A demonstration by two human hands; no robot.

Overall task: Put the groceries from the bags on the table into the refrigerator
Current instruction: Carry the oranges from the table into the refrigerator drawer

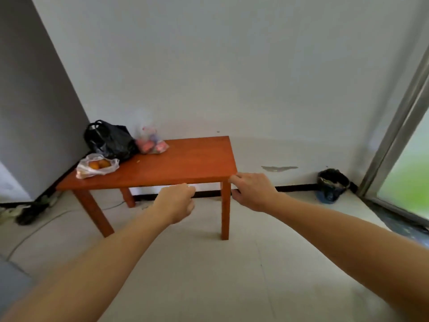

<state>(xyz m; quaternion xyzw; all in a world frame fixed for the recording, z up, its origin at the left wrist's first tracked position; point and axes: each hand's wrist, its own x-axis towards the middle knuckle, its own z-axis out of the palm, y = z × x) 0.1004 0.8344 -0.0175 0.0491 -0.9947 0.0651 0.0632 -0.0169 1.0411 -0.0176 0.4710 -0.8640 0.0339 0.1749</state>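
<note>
An orange-brown wooden table (185,163) stands against the white wall. At its left end lie three bags: a black plastic bag (109,140), a clear bag with red and pink items (152,142), and a clear bag of oranges (97,167) nearest the front edge. The grey refrigerator (34,112) rises at the left beside the table. My left hand (177,203) hovers in front of the table's front edge, fingers curled, holding nothing. My right hand (251,190) is at the table's front right corner, fingers loosely apart and empty.
A dark bin lined with a black bag (333,184) sits on the floor at the right by the wall. A glass door with a metal frame (399,140) fills the far right. Cables and a power strip (30,209) lie on the floor left of the table.
</note>
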